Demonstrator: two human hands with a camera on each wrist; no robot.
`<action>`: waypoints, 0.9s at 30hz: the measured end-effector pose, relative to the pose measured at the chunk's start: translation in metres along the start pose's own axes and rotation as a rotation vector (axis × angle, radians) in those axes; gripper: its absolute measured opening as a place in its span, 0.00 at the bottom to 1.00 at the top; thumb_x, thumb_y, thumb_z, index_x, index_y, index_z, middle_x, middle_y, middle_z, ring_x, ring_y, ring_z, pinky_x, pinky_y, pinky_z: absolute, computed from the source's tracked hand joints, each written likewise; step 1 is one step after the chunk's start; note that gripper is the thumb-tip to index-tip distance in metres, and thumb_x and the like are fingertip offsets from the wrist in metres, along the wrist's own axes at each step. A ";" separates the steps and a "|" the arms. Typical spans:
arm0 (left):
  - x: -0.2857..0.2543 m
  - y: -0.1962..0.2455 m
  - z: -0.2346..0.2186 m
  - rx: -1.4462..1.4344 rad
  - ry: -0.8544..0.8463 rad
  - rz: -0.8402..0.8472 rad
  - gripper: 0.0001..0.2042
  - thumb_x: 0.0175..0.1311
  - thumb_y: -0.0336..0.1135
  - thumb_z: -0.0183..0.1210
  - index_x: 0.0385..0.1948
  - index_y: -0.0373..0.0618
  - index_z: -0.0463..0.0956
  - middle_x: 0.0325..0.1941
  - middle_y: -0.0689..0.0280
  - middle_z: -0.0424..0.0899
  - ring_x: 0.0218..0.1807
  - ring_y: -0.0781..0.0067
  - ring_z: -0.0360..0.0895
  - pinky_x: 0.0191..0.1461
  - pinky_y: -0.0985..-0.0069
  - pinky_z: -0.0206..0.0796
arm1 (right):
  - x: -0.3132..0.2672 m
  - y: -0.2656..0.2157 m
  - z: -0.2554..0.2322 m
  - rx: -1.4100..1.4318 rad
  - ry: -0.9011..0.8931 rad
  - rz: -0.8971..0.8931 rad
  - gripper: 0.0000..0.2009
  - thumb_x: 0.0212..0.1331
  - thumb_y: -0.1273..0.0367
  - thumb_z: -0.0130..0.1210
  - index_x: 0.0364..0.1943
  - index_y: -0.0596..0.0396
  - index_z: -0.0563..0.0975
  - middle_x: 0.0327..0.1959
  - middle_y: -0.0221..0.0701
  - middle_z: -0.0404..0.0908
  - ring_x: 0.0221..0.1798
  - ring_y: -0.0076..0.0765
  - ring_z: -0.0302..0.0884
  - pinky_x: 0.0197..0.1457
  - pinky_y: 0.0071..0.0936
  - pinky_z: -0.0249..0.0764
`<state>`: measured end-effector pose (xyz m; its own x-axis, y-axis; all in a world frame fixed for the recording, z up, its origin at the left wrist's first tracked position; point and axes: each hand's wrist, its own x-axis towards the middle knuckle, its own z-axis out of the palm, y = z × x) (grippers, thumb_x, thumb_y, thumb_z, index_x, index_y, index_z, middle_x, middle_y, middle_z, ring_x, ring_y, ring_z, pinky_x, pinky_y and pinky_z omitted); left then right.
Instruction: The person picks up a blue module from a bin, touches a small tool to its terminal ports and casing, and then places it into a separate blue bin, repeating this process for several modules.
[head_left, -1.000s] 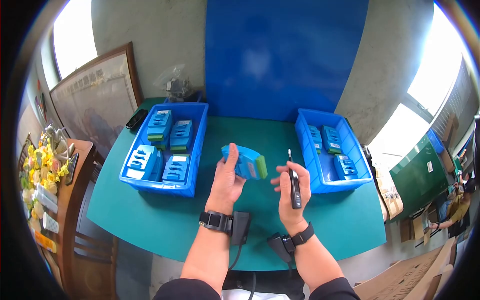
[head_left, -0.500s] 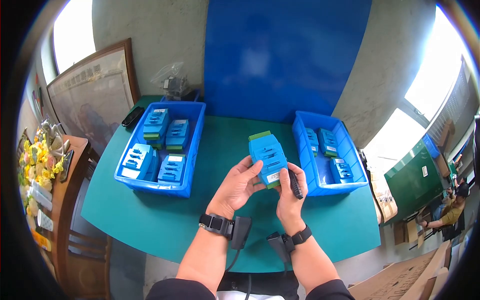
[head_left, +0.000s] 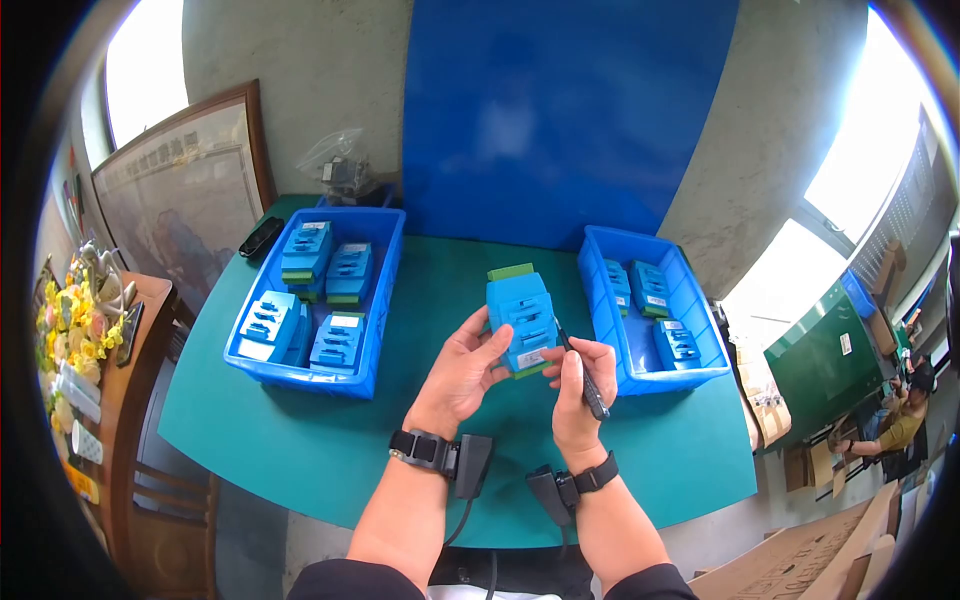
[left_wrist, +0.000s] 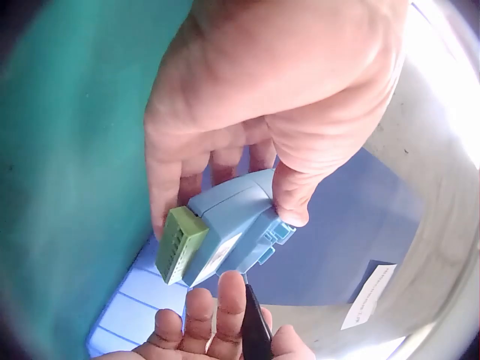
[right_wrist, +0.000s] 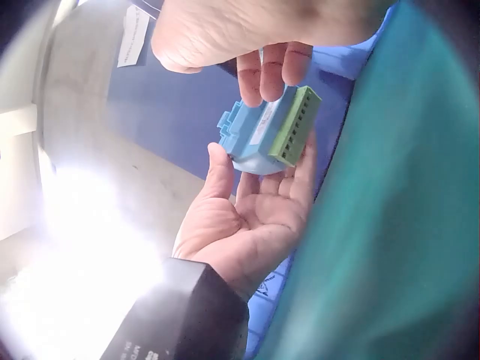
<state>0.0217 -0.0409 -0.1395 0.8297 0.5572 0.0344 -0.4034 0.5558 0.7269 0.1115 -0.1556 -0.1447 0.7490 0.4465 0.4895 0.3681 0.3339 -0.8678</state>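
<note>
My left hand [head_left: 455, 378] holds a blue DIN-rail module [head_left: 520, 312] above the table, thumb on one face and fingers behind it. Green terminal blocks [left_wrist: 180, 244] sit at the module's ends, and a white label [right_wrist: 262, 124] is on its side. My right hand [head_left: 578, 410] grips a slim black screwdriver [head_left: 594, 398], thumb and fingers around its handle. In the left wrist view the screwdriver's thin metal tip reaches the module's edge. The right hand's other fingers lie close beside the module.
On the green table [head_left: 450, 490], a blue bin [head_left: 385, 300] at left and another blue bin [head_left: 650, 385] at right hold several similar modules. A black object [head_left: 262, 238] and a bagged item [head_left: 345, 175] lie behind the left bin. A blue panel [head_left: 560, 120] stands at the back.
The module was turned upright, with its slotted face toward me. The right hand, earlier apart, came to the module; the screwdriver has since swung up with its tip at the module's edge.
</note>
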 end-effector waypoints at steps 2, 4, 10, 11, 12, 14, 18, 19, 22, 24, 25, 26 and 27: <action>0.000 0.000 -0.001 0.017 -0.018 0.011 0.22 0.66 0.35 0.56 0.60 0.44 0.63 0.55 0.60 0.76 0.57 0.65 0.75 0.58 0.62 0.71 | 0.000 -0.004 -0.001 0.002 -0.003 -0.007 0.09 0.64 0.68 0.47 0.43 0.59 0.69 0.33 0.36 0.83 0.28 0.21 0.75 0.29 0.18 0.69; -0.001 0.001 0.001 0.027 -0.013 0.007 0.22 0.65 0.36 0.57 0.60 0.44 0.64 0.54 0.61 0.77 0.56 0.66 0.75 0.58 0.63 0.71 | -0.002 -0.010 -0.001 0.027 -0.043 -0.026 0.09 0.63 0.68 0.47 0.42 0.59 0.69 0.33 0.37 0.83 0.27 0.22 0.75 0.29 0.18 0.69; -0.004 0.004 0.002 0.058 -0.029 -0.011 0.25 0.63 0.34 0.60 0.62 0.46 0.65 0.52 0.63 0.78 0.54 0.69 0.76 0.57 0.67 0.72 | -0.010 -0.011 0.001 0.085 -0.214 -0.035 0.09 0.62 0.70 0.47 0.42 0.61 0.69 0.31 0.38 0.82 0.25 0.23 0.75 0.29 0.19 0.71; -0.004 0.004 0.002 0.070 -0.032 -0.011 0.25 0.62 0.34 0.60 0.62 0.47 0.65 0.52 0.63 0.78 0.54 0.70 0.76 0.56 0.68 0.72 | -0.011 -0.009 0.000 0.098 -0.191 -0.038 0.09 0.62 0.70 0.47 0.42 0.60 0.69 0.30 0.38 0.82 0.26 0.23 0.75 0.30 0.19 0.71; -0.004 0.003 0.002 0.089 -0.035 -0.004 0.25 0.62 0.33 0.60 0.62 0.47 0.64 0.52 0.63 0.78 0.54 0.70 0.76 0.56 0.67 0.72 | -0.011 -0.009 0.000 0.110 -0.168 -0.041 0.09 0.62 0.70 0.48 0.42 0.60 0.69 0.29 0.37 0.82 0.26 0.23 0.75 0.30 0.18 0.71; -0.002 0.000 0.002 0.129 -0.040 0.010 0.26 0.62 0.32 0.60 0.63 0.47 0.64 0.52 0.63 0.78 0.54 0.69 0.76 0.56 0.67 0.72 | -0.012 -0.010 0.003 0.123 -0.056 -0.107 0.09 0.64 0.69 0.49 0.43 0.60 0.70 0.29 0.36 0.81 0.27 0.23 0.75 0.31 0.18 0.71; -0.003 -0.002 0.002 0.116 -0.026 -0.014 0.25 0.65 0.32 0.57 0.64 0.48 0.63 0.53 0.63 0.77 0.55 0.69 0.76 0.57 0.65 0.71 | -0.007 -0.001 0.002 -0.028 0.021 -0.247 0.10 0.66 0.68 0.51 0.45 0.58 0.71 0.34 0.34 0.80 0.33 0.24 0.76 0.34 0.19 0.72; -0.002 -0.004 0.001 0.085 -0.027 -0.034 0.25 0.65 0.32 0.56 0.64 0.48 0.62 0.54 0.63 0.77 0.55 0.69 0.75 0.58 0.64 0.71 | -0.006 0.001 0.001 -0.051 0.019 -0.240 0.10 0.65 0.68 0.51 0.45 0.57 0.71 0.34 0.34 0.79 0.34 0.24 0.76 0.34 0.20 0.73; -0.004 0.001 0.003 0.051 -0.087 -0.065 0.24 0.67 0.33 0.55 0.65 0.49 0.61 0.55 0.63 0.76 0.56 0.69 0.75 0.59 0.64 0.69 | 0.001 -0.004 0.004 -0.262 0.133 -0.261 0.12 0.65 0.68 0.53 0.48 0.59 0.70 0.39 0.33 0.78 0.42 0.25 0.75 0.45 0.23 0.72; -0.007 0.004 0.005 0.066 -0.125 -0.064 0.24 0.67 0.33 0.54 0.65 0.48 0.61 0.56 0.63 0.76 0.57 0.69 0.74 0.60 0.65 0.68 | 0.005 -0.002 0.003 -0.211 0.124 -0.152 0.14 0.64 0.68 0.55 0.49 0.59 0.70 0.43 0.31 0.76 0.46 0.23 0.71 0.49 0.21 0.68; -0.008 0.005 0.004 0.083 -0.132 -0.057 0.24 0.67 0.33 0.54 0.65 0.48 0.61 0.55 0.63 0.76 0.58 0.69 0.73 0.60 0.65 0.67 | 0.006 0.001 0.000 -0.121 0.067 -0.075 0.14 0.63 0.68 0.56 0.49 0.59 0.70 0.43 0.30 0.75 0.46 0.22 0.70 0.48 0.20 0.68; -0.008 0.005 0.003 0.100 -0.139 -0.049 0.24 0.68 0.33 0.54 0.65 0.47 0.61 0.55 0.63 0.76 0.59 0.69 0.72 0.60 0.65 0.67 | 0.008 0.003 -0.002 -0.031 0.008 0.003 0.14 0.63 0.68 0.56 0.49 0.59 0.71 0.43 0.30 0.75 0.46 0.21 0.70 0.47 0.20 0.68; -0.008 0.006 0.002 0.110 -0.141 -0.025 0.24 0.67 0.34 0.54 0.65 0.47 0.62 0.56 0.63 0.75 0.59 0.69 0.71 0.60 0.65 0.67 | 0.010 0.003 -0.004 0.059 -0.050 0.081 0.14 0.63 0.68 0.57 0.49 0.59 0.71 0.43 0.29 0.75 0.45 0.20 0.69 0.46 0.19 0.67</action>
<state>0.0136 -0.0433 -0.1342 0.8881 0.4474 0.1055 -0.3434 0.4930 0.7994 0.1222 -0.1537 -0.1434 0.7462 0.5142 0.4228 0.2730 0.3429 -0.8988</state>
